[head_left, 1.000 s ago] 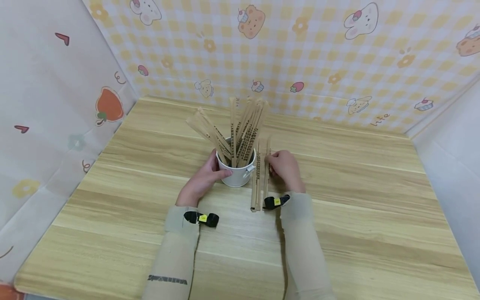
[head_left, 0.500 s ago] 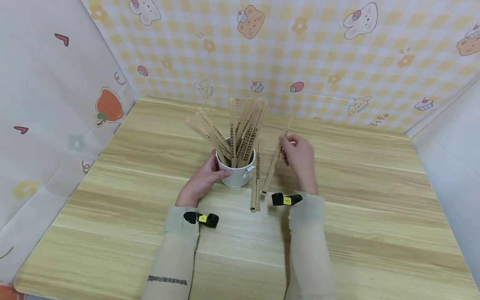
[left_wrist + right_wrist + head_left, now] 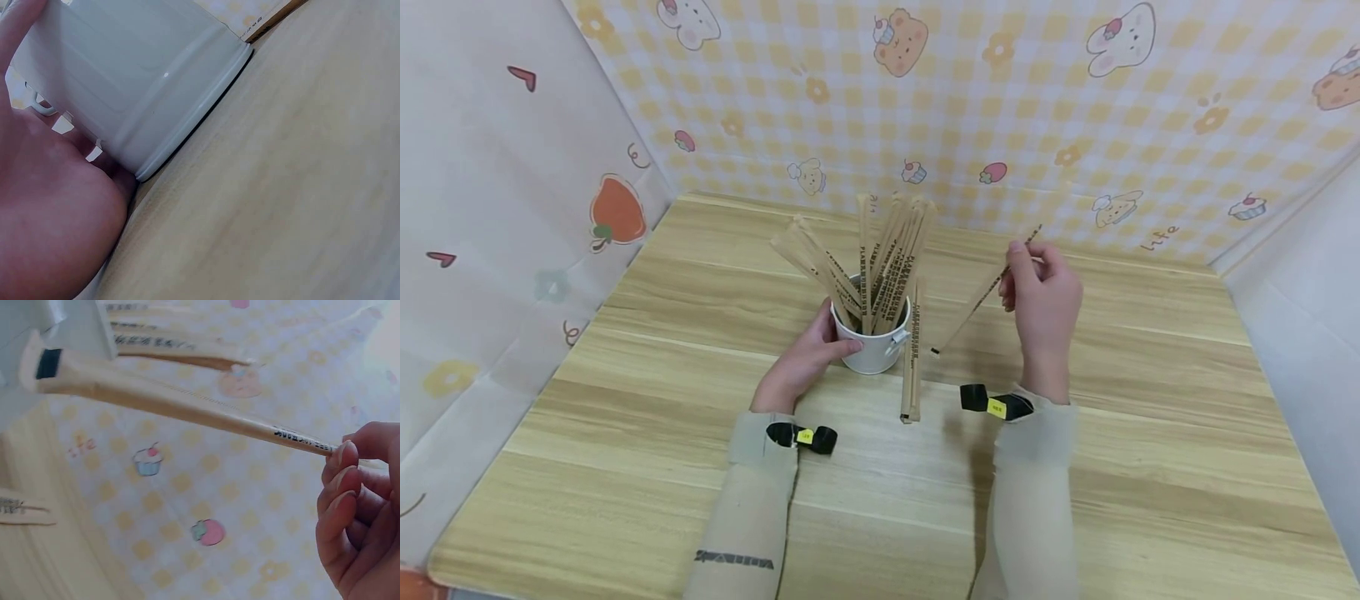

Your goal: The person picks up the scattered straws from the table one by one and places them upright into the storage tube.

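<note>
My left hand (image 3: pixel 805 358) grips the side of a small white bucket (image 3: pixel 871 357), its thumb across the front. In the left wrist view the base of the bucket (image 3: pixel 144 94) stands on the tabletop. Several paper-wrapped straws (image 3: pixel 893 275) with dark print lean out of the bucket, fanned left and right. Up and to the right, my right hand (image 3: pixel 1047 304) pinches one wrapped straw (image 3: pixel 977 307) near its upper part. That straw (image 3: pixel 175 406) slants in the air, its dark-marked end toward the bucket.
More wrapped straws (image 3: pixel 912 371) lie on the wooden table (image 3: pixel 1150 467) just right of the bucket. A patterned yellow checked cloth (image 3: pixel 970 125) hangs behind the table's back edge, and a pale printed sheet (image 3: pixel 497 208) at the left.
My right hand has lifted one straw away from those beside the bucket, carrying it up and to the right while it tilts. My left hand and the bucket have stayed put.
</note>
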Available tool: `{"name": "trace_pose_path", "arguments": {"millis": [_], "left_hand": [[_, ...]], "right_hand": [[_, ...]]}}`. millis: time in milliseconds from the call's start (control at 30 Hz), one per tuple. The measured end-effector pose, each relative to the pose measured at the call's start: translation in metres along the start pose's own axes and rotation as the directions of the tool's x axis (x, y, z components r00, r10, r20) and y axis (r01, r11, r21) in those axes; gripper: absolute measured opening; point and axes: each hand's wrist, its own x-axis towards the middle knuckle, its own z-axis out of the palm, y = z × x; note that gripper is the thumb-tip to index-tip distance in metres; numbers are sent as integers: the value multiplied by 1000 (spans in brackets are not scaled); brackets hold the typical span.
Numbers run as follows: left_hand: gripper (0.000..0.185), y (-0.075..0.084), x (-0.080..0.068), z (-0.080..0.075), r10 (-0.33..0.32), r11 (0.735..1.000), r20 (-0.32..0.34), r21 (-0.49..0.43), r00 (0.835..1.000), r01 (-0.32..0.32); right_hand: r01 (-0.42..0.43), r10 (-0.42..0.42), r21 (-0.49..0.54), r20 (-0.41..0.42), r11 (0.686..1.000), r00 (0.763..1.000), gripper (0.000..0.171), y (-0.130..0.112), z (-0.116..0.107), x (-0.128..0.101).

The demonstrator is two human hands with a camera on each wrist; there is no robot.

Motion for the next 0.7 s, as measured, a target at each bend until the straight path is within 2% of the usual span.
{"name": "trace_pose_path", "arguments": {"millis": [167, 433, 533, 700], "left_hand": [[91, 0, 0, 0, 7, 1000, 1, 8, 1000, -7], [92, 1, -1, 0, -15, 1000, -3, 19, 1000, 15], [91, 1, -1, 0, -13, 1000, -2, 21, 1000, 13], [90, 1, 0, 0, -7, 1000, 1, 10, 1000, 7]], "right_hand": [[85, -79, 115, -52, 990, 995, 20, -23, -2, -10], [162, -149, 190, -83, 968, 985, 21, -28, -2, -13], [187, -166, 259, -100, 948, 981, 21, -29, -1, -13], [307, -283, 308, -119, 901, 952, 20, -33, 4, -16]]}}
